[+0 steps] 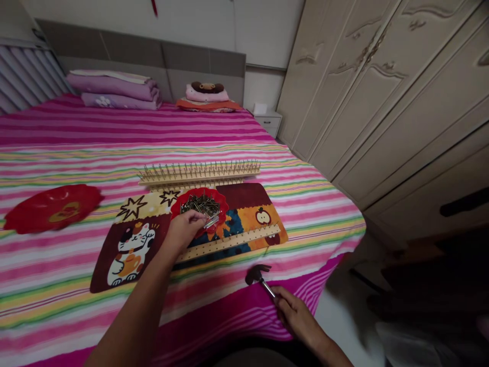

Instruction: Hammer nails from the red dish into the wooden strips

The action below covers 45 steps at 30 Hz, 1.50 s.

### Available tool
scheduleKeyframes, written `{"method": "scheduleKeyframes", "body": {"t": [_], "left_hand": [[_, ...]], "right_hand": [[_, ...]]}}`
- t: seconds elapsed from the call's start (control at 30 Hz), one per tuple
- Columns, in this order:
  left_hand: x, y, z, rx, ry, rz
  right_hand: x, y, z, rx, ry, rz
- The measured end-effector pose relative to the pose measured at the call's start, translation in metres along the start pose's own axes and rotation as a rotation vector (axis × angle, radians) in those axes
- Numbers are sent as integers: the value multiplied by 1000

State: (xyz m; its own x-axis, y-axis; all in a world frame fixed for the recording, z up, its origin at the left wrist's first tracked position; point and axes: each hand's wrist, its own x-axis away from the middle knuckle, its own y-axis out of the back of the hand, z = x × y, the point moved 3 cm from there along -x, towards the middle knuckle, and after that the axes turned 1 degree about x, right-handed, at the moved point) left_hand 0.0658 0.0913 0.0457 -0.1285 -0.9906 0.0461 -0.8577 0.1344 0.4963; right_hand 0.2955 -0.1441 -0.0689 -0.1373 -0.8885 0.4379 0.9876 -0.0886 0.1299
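Observation:
My left hand reaches into a red scalloped dish, fingers pinched together at the nails heaped inside. The fingertips are partly hidden, so how many nails they hold cannot be seen. In my right hand is a hammer, gripped by its handle with the dark head pointing forward, near the bed's front edge. Between the hands lies a wooden strip with rows of holes. Several nails stand upright in it, and its left end is behind my left forearm.
Nail-studded wooden strips lie behind the dish. Under the dish is a patterned mat on a striped bedspread. A red tray sits at left. Folded bedding is by the headboard; a wardrobe stands right.

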Motion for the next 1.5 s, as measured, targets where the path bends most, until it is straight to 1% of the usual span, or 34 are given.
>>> {"method": "scheduleKeyframes", "body": {"t": [0.07, 0.13, 0.2, 0.23, 0.3, 0.37, 0.43, 0.6, 0.73, 0.9, 1.07, 1.27, 1.33, 1.4, 1.5], "left_hand": [[14, 2, 6, 195, 46, 18], [28, 1, 19, 339, 108, 62], [39, -2, 33, 421, 153, 109], [42, -4, 40, 425, 161, 121], [46, -7, 49, 346, 146, 111], [47, -9, 51, 210, 114, 74], [47, -13, 46, 113, 89, 44], [46, -21, 31, -2, 9, -53], [47, -21, 31, -9, -15, -81], [48, -22, 35, 26, 1, -94], [47, -25, 43, 46, -32, -116], [49, -26, 41, -21, -94, -121], [51, -26, 40, -48, -130, -120], [53, -28, 40, -77, -172, -121], [55, -30, 42, -123, -238, -120]], "right_hand": [[1, 0, 0, 3, -3, -6], [1, -1, 0, 8, -11, -10], [2, -1, 0, 12, -15, -7], [2, -1, 0, 15, -14, -3], [2, -1, 1, 25, -10, -2], [3, -1, 2, 33, -5, -8], [4, -1, 3, 35, 0, -14], [5, -1, 4, 42, 15, -17], [5, -1, 5, 46, -4, -24], [6, -1, 6, 48, -14, -15], [6, -1, 6, 53, -19, -20], [7, -1, 5, 122, 41, -23], [9, -2, 8, 144, 54, -40], [12, -6, 17, 149, 65, -53], [15, -15, 43, 109, 86, -14]]}}
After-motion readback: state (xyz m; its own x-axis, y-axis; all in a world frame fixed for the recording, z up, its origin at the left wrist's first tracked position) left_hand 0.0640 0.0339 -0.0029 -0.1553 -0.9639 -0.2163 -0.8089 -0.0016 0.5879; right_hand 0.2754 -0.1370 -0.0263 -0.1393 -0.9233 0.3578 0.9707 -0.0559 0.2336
